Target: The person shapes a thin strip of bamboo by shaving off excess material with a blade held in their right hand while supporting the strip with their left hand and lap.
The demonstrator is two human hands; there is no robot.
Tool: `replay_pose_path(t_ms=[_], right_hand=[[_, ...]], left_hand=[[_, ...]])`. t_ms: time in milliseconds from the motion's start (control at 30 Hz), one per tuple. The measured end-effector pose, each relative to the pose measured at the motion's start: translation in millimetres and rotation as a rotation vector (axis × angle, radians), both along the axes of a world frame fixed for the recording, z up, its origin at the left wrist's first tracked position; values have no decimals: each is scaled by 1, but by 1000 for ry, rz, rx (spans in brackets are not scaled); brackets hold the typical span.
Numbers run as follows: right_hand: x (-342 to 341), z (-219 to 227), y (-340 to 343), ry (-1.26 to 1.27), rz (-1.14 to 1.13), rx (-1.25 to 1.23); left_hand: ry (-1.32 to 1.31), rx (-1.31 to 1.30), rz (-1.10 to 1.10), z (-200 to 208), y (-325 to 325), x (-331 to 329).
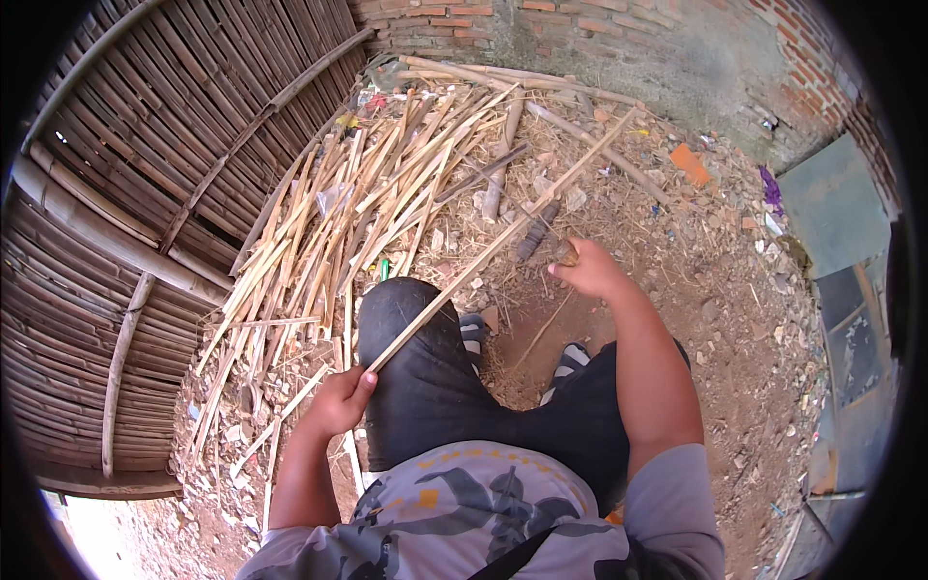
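Observation:
I sit on the ground with my knees apart, in black trousers. My left hand grips the near end of a long thin bamboo strip, which lies over my left knee and runs up and to the right across the dirt. My right hand reaches forward and is closed on the brown handle of a dark-bladed tool, whose blade lies right beside the strip at about its middle. Whether the blade touches the strip I cannot tell.
A big pile of split bamboo strips lies ahead to my left. A woven bamboo wall curves along the left and a brick wall stands behind. Grey sheets lie at right. My striped sandals rest on littered dirt.

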State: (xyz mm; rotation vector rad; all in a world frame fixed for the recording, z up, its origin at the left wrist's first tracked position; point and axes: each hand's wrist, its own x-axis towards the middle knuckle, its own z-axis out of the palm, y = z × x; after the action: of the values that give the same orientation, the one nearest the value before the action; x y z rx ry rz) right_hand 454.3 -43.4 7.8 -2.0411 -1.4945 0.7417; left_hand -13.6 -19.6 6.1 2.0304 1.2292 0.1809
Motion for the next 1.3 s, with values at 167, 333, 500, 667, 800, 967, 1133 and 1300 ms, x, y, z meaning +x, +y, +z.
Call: replay_pose_path(t_ms=[167,333,500,667,800,967,1133,1300], right_hand=[[-45,12,-12,-43,192,-33],[-41,5,-12,-216,389,54],[14,1,-1,107,-116,-100],[-35,3,-13,-94,154,22],[-60,27,-18,-410,519,38],[3,14,-14,-102,96,8],[-23,21,-16,-31,47,-58],[-61,22,-19,-342,498,8]], left_hand=[[-37,-96,28,2,2,0],[60,-3,-28,4,4,1],[107,4,1,12,0,3],[58,-58,-8,6,4,1],[56,-109,20,9,3,0],[120,-6,-21,3,5,-1],[-30,-93,24,-3,6,-1],[19,-79,-8,-3,9,-4]])
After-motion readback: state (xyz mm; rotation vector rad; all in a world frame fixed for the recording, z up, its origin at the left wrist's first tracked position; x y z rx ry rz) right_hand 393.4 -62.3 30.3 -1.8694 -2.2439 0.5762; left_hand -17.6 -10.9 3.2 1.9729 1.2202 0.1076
